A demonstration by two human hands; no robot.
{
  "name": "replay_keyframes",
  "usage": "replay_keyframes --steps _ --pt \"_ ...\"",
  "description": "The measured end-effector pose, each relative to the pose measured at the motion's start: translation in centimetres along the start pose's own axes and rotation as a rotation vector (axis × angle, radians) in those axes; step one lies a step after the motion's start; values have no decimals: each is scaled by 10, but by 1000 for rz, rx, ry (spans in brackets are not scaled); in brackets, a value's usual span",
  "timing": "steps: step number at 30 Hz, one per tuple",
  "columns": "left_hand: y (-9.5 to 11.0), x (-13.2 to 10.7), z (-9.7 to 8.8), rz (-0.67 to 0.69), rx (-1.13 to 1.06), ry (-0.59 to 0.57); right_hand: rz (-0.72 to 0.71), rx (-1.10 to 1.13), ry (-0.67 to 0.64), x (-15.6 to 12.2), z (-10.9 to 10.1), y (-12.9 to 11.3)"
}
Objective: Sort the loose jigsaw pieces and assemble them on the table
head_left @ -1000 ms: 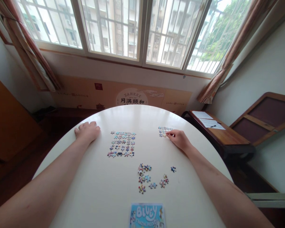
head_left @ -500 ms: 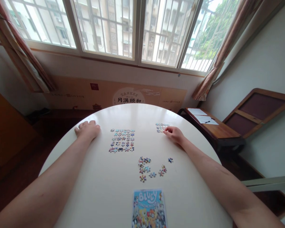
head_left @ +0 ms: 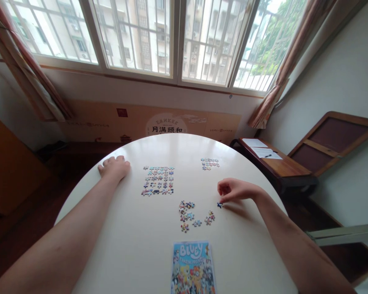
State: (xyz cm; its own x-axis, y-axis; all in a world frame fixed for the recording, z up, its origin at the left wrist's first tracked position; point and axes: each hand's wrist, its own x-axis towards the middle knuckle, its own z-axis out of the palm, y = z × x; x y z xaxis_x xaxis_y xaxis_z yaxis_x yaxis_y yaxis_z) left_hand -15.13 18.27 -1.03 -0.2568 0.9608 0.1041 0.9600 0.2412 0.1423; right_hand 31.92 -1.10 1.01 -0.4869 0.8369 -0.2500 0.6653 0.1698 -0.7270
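Observation:
My right hand (head_left: 235, 189) is over the right side of the table, fingers bent downward. Its fingertips are on a small dark-blue jigsaw puzzle piece (head_left: 219, 205) that lies on the tabletop. My left hand (head_left: 115, 166) rests on the table near the far left edge, holding nothing, its fingers apart and slightly curled. To its right are spaced rows of puzzle pieces (head_left: 158, 178). A smaller block of puzzle pieces (head_left: 209, 163) sits beyond my right hand, its front row short. Nearer to me lies a loose cluster of puzzle pieces (head_left: 186, 210).
A Bluey picture sheet (head_left: 192, 267) lies at the near side of the round white table (head_left: 134, 245). Right of the table, a wooden chair (head_left: 289, 163) has papers (head_left: 266, 153) and a pen on its seat. Barred windows and curtains stand behind.
My right hand has left the smaller block of pieces and come toward me, down to the dark-blue piece. My left hand stays in place.

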Motion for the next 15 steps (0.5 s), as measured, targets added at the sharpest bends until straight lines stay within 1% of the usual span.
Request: replay_keyframes --steps 2,6,10,15 --pt "0 0 0 1 1 1 -11 -14 -29 -2 -1 -2" --pt "-1 0 0 0 -8 -4 -49 26 -76 -8 0 -4" --pt "-1 0 -1 12 -36 12 -96 30 -66 -11 2 -5" --pt "0 -1 -6 2 -33 -13 -141 -99 -40 -10 4 -12"
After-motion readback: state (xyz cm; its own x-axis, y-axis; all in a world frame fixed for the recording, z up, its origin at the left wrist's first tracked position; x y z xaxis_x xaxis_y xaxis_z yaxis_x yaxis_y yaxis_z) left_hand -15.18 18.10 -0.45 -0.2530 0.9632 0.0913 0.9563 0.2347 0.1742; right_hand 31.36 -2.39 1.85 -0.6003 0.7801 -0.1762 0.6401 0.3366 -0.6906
